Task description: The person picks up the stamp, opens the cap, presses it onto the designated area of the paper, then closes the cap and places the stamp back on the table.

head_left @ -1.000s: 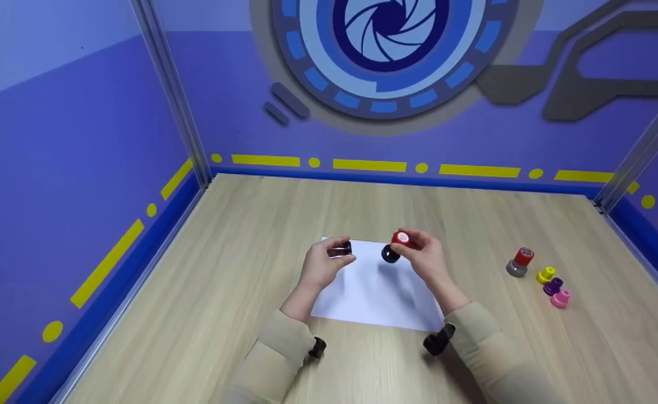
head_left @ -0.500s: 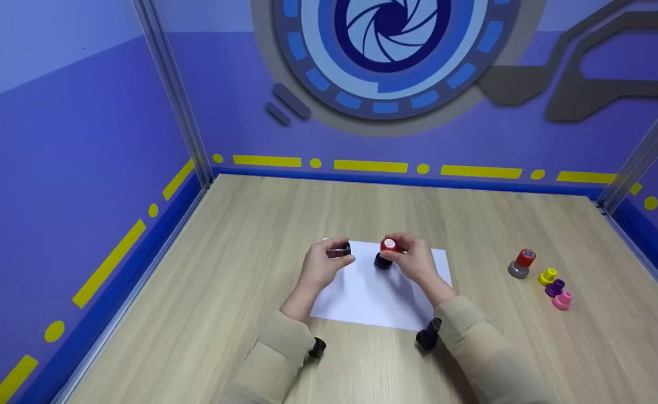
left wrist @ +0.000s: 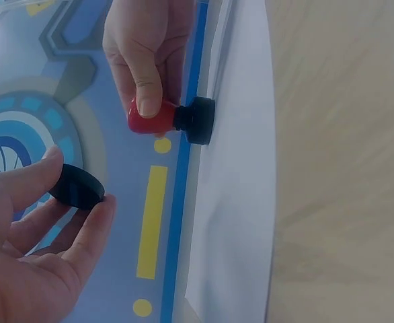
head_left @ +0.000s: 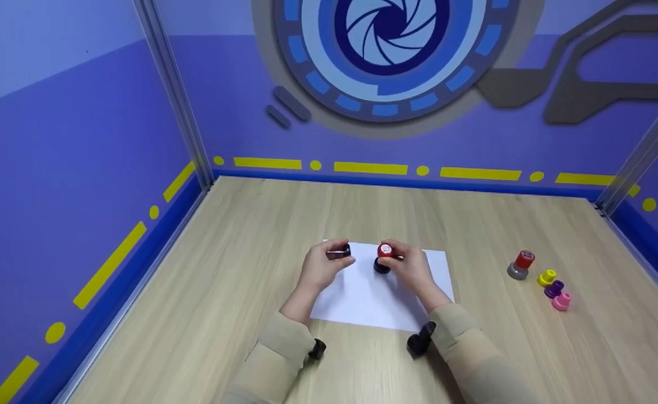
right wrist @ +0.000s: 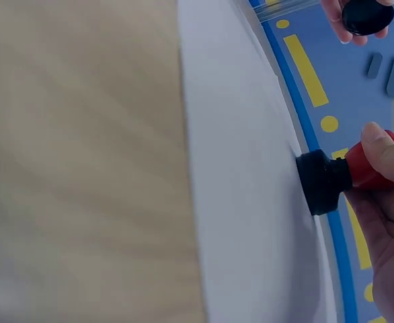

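My right hand grips the red handle of a stamp, thumb along its side. The stamp stands upright with its black base right at the sheet of white paper. To the left, my left hand pinches a round black cap between thumb and fingertips, held above the paper's left part. In the left wrist view the cap is tilted and its fingers curve round the edge.
A second stamp, red with a grey cap, stands on the table at the right. Beside it sit small yellow, purple and pink stamps in a slanting row. Blue panels enclose the table.
My right hand has moved left and lowered the stamp toward the paper, and the stamp has turned more upright. My left hand with the cap has stayed nearly in place.
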Demonstrator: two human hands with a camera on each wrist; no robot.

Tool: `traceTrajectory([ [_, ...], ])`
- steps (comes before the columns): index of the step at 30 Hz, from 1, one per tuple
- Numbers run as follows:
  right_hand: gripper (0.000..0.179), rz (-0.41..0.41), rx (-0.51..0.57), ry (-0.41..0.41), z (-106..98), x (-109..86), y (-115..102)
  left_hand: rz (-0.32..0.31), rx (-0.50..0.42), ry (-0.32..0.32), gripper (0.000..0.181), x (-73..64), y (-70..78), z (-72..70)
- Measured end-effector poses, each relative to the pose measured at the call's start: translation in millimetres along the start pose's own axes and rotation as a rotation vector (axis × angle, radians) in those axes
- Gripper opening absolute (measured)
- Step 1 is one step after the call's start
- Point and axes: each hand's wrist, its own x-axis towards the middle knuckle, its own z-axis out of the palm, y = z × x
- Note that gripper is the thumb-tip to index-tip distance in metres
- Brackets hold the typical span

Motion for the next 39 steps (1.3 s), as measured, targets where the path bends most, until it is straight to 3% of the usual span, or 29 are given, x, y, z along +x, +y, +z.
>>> traceTrajectory([
  [13,0.043,-0.121,0.04,0.087,7.9,-5.8,5.0,0.04,0.009,0.001,0.043,-0.8,-0.7,-3.0],
  [20,0.045,-0.072,0.078,0.062,8.5,-6.6,4.5,0.015,0.007,0.007,0.043,-1.8,-0.5,-3.1],
  [39,0.041,-0.1,0.053,0.065,6.6,-6.5,6.0,0.005,-0.006,0.005,0.044,0.9,-3.1,-3.3],
])
